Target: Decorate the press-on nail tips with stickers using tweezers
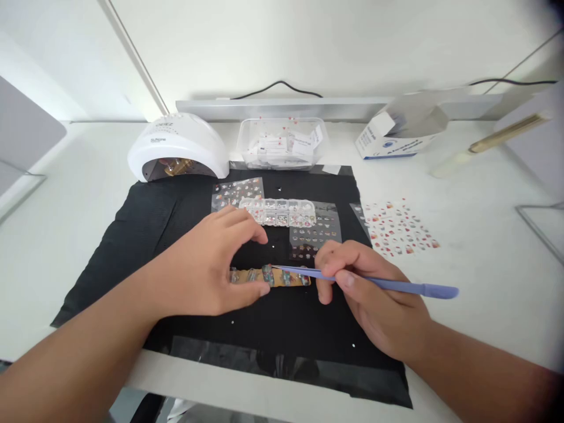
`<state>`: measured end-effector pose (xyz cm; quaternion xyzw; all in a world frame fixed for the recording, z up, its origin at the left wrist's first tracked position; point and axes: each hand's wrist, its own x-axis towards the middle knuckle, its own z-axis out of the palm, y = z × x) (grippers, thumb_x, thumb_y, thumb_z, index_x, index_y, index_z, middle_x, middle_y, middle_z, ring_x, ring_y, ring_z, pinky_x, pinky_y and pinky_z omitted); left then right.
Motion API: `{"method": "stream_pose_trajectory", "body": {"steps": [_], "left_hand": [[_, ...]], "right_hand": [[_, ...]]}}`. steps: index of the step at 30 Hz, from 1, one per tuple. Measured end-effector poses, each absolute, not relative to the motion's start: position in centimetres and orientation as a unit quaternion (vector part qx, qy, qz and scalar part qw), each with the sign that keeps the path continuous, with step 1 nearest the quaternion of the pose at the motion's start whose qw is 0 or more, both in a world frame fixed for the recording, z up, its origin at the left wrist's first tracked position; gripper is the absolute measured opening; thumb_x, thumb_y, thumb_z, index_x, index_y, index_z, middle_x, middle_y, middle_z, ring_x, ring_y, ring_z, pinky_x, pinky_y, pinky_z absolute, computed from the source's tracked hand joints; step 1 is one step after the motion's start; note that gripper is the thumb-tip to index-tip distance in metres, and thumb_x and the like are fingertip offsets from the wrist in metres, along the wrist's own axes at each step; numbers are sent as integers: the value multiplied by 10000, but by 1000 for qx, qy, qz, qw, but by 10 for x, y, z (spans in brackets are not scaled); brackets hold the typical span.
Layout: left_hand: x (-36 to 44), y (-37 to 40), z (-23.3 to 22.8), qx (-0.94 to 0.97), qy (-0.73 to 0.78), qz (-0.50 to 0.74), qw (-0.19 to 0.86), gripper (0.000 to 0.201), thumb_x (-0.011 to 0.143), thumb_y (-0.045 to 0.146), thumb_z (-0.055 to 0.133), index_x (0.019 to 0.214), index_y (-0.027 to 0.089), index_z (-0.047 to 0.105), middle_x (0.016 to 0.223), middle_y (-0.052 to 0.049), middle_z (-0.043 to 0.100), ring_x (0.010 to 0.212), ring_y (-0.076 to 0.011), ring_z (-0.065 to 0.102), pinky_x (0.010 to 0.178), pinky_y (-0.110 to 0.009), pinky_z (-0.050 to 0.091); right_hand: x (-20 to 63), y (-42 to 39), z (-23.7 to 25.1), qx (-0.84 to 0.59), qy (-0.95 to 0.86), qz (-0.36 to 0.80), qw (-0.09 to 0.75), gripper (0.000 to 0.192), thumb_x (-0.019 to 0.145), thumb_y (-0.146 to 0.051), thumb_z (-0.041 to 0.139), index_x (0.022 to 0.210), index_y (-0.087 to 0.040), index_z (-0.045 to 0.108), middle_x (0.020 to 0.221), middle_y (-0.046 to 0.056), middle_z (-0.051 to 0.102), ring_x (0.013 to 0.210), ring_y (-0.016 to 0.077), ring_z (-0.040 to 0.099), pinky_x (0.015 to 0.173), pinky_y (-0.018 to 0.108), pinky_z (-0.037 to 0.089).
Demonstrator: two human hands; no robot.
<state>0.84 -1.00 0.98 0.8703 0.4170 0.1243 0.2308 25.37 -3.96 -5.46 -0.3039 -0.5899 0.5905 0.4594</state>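
Note:
A brown strip [294, 280] carrying several decorated false nails lies on the black mat [145, 223]. My left hand [207, 264] rests on the strip's left end, thumb and fingers pinching it. My right hand [374, 294] grips blue tweezers [396, 285] like a pen, their tip touching a nail near the strip's middle. A clear compartment box of small gems [278, 211] sits just beyond my left fingertips.
A white nail lamp [178, 147] stands at the back left. A clear tub of small packets [282, 143] and a white carton [396, 132] stand at the back. Sticker sheets [399, 228] lie right of the mat, others [315, 235] on it. A few loose gems dot the mat.

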Motion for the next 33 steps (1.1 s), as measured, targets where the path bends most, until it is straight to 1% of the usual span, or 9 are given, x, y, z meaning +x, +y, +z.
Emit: {"method": "stream_pose_trajectory", "body": {"steps": [3,5,13,22,33], "left_hand": [[13,-13,7,878,431,71,195,362,737,408,733,976,183,581,919,-29,599,879,-238,546,793,-420,423],[16,-15,6,880,434,60,184,342,732,413,731,936,185,578,891,-24,605,862,-239,549,787,-417,406],[21,-17,5,875,437,66,198,233,776,373,680,867,184,579,838,-19,602,826,-222,534,768,-400,383],[24,-16,1,880,426,80,195,134,790,299,660,788,182,594,770,-6,601,799,-213,521,718,-380,356],[23,-16,0,873,427,102,212,83,779,241,661,784,175,612,765,10,625,793,-193,546,732,-381,390]], "right_hand": [[254,-40,-55,-312,-585,600,448,160,1000,-343,496,943,-282,632,680,-46,607,689,153,507,649,325,370],[255,-41,-55,-319,-583,601,444,160,999,-356,496,943,-285,628,680,-46,606,700,156,509,656,328,370],[255,-41,-54,-329,-582,606,431,166,1003,-348,483,944,-283,624,695,-35,607,717,169,501,672,341,367],[254,-41,-51,-319,-569,617,440,160,996,-310,495,946,-279,644,696,-20,590,703,174,495,650,341,368],[252,-40,-51,-338,-550,624,440,151,977,-304,528,923,-268,664,669,-14,617,681,169,518,643,336,385]]}}
